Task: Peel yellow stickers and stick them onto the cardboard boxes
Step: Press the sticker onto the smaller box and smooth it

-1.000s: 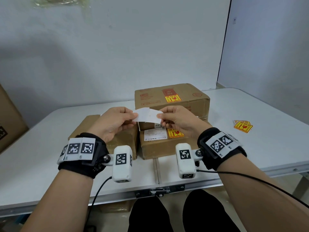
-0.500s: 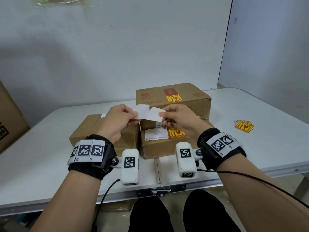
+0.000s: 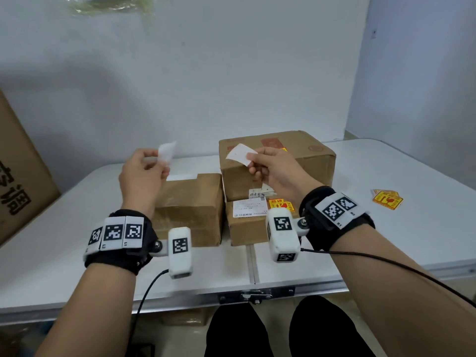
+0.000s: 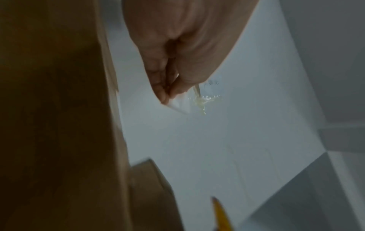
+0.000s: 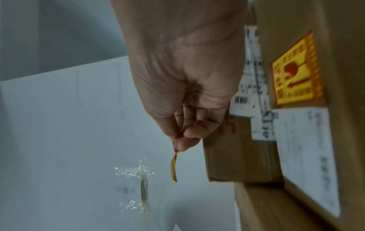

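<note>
- Plain grey-white wall behind, with a white folding table (image 3: 425, 228) in front carrying the boxes; a big printed carton (image 3: 18, 171) stands off the table's left edge.
- left hand (image 3: 140, 176): grip pinching a white backing paper (image 3: 167, 152), held up above the left box (image 3: 189, 210). In the left wrist view, thumb and fingertips are closed on a white slip; blurry.
- Left box: brown, near the table's front edge at the middle seam, no yellow sticker visible on it. Likely the target, my guess.
- Low front box (image 3: 247, 222), just right of the left box, already has a yellow sticker beside its shipping label. The tall box (image 3: 278, 161) sits behind it and seems to rest partly on it; its sticker is mostly hidden by the hand.
- right hand (image 3: 273, 168): grip pinching the peeled sticker (image 3: 239, 153) at one edge, white side toward the head camera. The right wrist view shows it edge-on, yellow and curling.
- Spare stickers (image 3: 387, 199) lie near the table's right edge, well apart from the boxes.
- Risks: the curling sticker could fold on itself or cling to the fingers, because it hangs from a single edge pinch. It may land crooked or wrinkled if pressed down all at once. It could also go on a box that's already labelled. The backing could be dropped onto the left box and get in the way.
</note>
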A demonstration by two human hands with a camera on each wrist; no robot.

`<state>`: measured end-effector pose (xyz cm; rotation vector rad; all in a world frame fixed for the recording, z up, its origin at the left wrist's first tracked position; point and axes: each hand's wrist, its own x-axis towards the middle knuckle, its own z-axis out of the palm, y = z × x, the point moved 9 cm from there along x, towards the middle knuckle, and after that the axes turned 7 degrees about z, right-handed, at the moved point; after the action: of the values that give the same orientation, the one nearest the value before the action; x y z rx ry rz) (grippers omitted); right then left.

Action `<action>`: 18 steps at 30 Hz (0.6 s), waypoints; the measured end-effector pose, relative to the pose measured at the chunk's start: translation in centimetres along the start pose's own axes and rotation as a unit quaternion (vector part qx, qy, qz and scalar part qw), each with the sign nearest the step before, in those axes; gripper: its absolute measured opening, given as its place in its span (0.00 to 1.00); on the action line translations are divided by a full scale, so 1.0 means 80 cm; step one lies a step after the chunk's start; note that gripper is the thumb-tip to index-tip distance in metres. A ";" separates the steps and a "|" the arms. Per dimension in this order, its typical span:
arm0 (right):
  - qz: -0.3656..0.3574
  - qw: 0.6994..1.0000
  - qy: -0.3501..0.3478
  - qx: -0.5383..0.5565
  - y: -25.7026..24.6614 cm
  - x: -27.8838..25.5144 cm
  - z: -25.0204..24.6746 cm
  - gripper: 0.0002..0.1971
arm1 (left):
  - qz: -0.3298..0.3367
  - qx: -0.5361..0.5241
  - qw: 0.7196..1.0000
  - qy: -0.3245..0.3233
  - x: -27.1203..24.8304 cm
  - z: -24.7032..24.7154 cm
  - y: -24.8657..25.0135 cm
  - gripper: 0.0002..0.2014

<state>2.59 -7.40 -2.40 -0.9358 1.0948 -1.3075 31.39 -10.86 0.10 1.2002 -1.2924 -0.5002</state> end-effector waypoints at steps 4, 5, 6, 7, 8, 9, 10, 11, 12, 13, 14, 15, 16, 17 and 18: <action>0.026 0.998 -0.019 0.052 0.003 0.014 0.046 0.03 | 0.025 0.144 0.988 0.048 0.018 -0.071 -0.025 0.07; 0.039 0.997 -0.021 0.070 0.007 0.017 0.057 0.03 | 0.013 0.154 0.986 0.058 0.020 -0.084 -0.036 0.09; 0.052 0.995 -0.022 0.082 0.011 0.020 0.068 0.03 | -0.005 0.157 0.986 0.062 0.020 -0.094 -0.046 0.10; 0.064 0.994 -0.023 0.090 0.016 0.022 0.077 0.04 | -0.019 0.164 0.985 0.056 0.020 -0.101 -0.058 0.11; 0.074 0.993 -0.026 0.092 0.021 0.024 0.086 0.04 | -0.037 0.175 0.983 0.036 0.019 -0.103 -0.069 0.12; 0.080 0.992 -0.029 0.091 0.025 0.025 0.093 0.04 | -0.054 0.181 0.982 0.008 0.018 -0.102 -0.081 0.13; 0.084 0.992 -0.032 0.090 0.029 0.026 0.100 0.04 | -0.068 0.176 0.982 -0.020 0.017 -0.098 -0.090 0.14; 0.087 0.992 -0.035 0.088 0.031 0.027 0.105 0.04 | -0.077 0.167 0.982 -0.042 0.017 -0.095 -0.099 0.15; 0.088 0.992 -0.036 0.084 0.033 0.028 0.109 0.05 | -0.084 0.161 0.982 -0.053 0.016 -0.094 -0.103 0.15; 0.087 0.992 -0.036 0.079 0.034 0.029 0.112 0.05 | -0.084 0.157 0.982 -0.058 0.016 -0.093 -0.104 0.16; 0.086 0.993 -0.035 0.075 0.035 0.030 0.114 0.05 | -0.082 0.157 0.983 -0.057 0.016 -0.093 -0.102 0.16; 0.084 0.993 -0.035 0.070 0.034 0.031 0.116 0.05 | -0.078 0.158 0.983 -0.053 0.016 -0.093 -0.099 0.16; 0.081 0.994 -0.035 0.065 0.034 0.032 0.118 0.05 | -0.070 0.162 0.983 -0.044 0.017 -0.094 -0.093 0.16; 0.079 0.994 -0.036 0.059 0.033 0.032 0.119 0.05 | -0.053 0.169 0.984 -0.030 0.019 -0.095 -0.083 0.16; 0.077 0.995 -0.037 0.052 0.032 0.032 0.121 0.05 | -0.025 0.174 0.984 -0.014 0.019 -0.095 -0.066 0.15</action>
<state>12.46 -10.41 -2.62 -0.8000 1.0107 -1.1838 40.42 -11.15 -2.57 1.5211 -1.4155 -0.3357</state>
